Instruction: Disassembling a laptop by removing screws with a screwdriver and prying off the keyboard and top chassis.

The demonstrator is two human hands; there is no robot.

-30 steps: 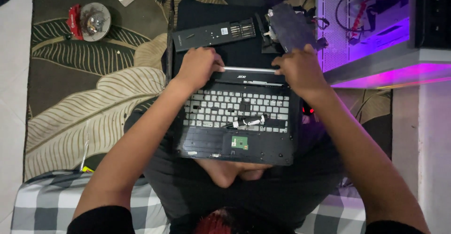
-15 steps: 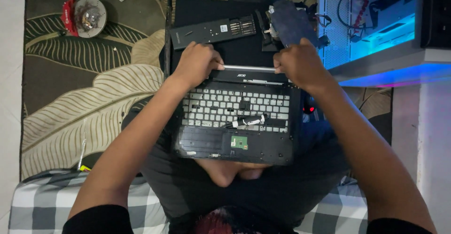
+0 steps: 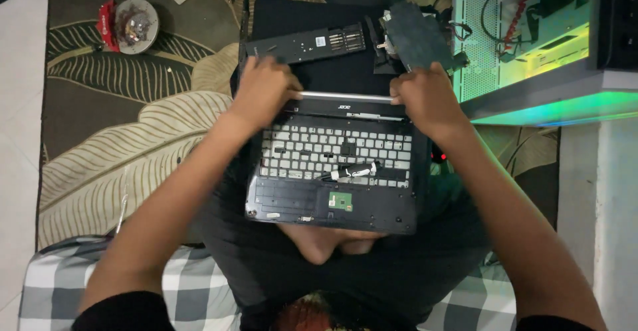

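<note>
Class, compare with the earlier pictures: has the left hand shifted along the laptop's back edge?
No. The left hand stays at the laptop part's back-left corner.

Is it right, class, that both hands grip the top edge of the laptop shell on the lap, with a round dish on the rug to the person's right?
Not quite. The head view shows the dish on the rug to the person's left. Both the left hand and right hand do grip the laptop shell.

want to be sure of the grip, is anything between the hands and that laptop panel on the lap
Nothing visible. The left hand and right hand both rest directly on the far edge of the laptop panel, at the silver strip.
</note>
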